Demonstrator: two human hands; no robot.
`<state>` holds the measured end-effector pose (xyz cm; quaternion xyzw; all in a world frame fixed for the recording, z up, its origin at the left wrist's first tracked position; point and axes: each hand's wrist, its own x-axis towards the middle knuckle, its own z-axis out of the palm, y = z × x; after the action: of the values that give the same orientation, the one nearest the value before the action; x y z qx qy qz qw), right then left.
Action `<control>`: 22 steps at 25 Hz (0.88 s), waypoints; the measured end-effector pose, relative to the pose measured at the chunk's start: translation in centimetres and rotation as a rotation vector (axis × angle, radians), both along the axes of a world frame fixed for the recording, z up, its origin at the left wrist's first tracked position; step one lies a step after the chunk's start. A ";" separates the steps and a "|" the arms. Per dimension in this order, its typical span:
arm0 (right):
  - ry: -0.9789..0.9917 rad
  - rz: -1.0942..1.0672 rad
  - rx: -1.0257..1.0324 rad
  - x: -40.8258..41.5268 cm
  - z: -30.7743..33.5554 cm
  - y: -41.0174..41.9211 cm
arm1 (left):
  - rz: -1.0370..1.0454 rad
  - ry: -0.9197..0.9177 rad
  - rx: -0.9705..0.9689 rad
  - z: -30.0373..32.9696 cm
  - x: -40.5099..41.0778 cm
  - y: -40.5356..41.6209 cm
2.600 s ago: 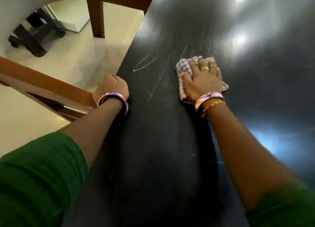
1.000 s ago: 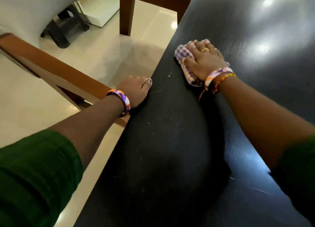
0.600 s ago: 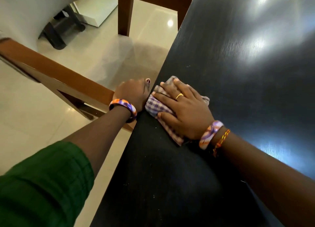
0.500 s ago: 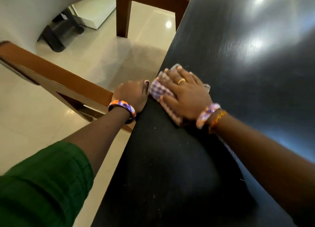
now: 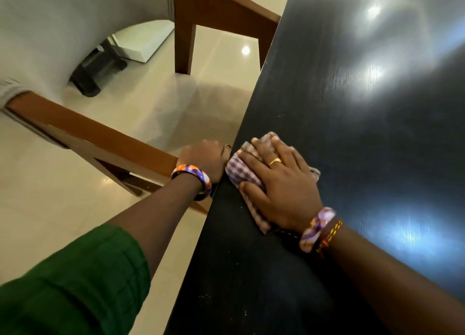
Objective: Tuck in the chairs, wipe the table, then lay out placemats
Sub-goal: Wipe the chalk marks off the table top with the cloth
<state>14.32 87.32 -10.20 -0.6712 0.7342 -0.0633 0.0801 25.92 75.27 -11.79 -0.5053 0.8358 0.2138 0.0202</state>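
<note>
The black table [image 5: 352, 108] fills the right side of the view. My right hand [image 5: 281, 186] lies flat on a purple-and-white checked cloth [image 5: 239, 168] and presses it onto the tabletop right at the left edge. My left hand [image 5: 203, 158] is just off that edge, beside the cloth, knuckles up and fingers curled downward out of sight; nothing shows in it. Small pale specks dot the tabletop nearer to me. A wooden chair [image 5: 100, 143] with a grey seat stands to the left of the table, its rail right behind my left hand.
A second wooden chair [image 5: 221, 15] stands farther along the same table edge. Glossy cream floor tiles [image 5: 50, 209] lie between the chairs and the table. A dark low stand [image 5: 95, 68] sits on the floor at the back left.
My right hand has dragged the cloth from farther along the table back to the left edge, up against my left hand. My left hand has stayed at the edge.
</note>
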 end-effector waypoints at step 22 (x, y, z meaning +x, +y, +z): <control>-0.004 -0.756 0.046 -13.1 -0.1 -14.4 | -0.012 -0.056 -0.053 -0.3 0.0 -0.5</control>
<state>1.22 72.91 -10.31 -0.3509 0.9311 -0.0731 0.0675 25.89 74.81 -12.05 -0.5063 0.8434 0.1773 0.0313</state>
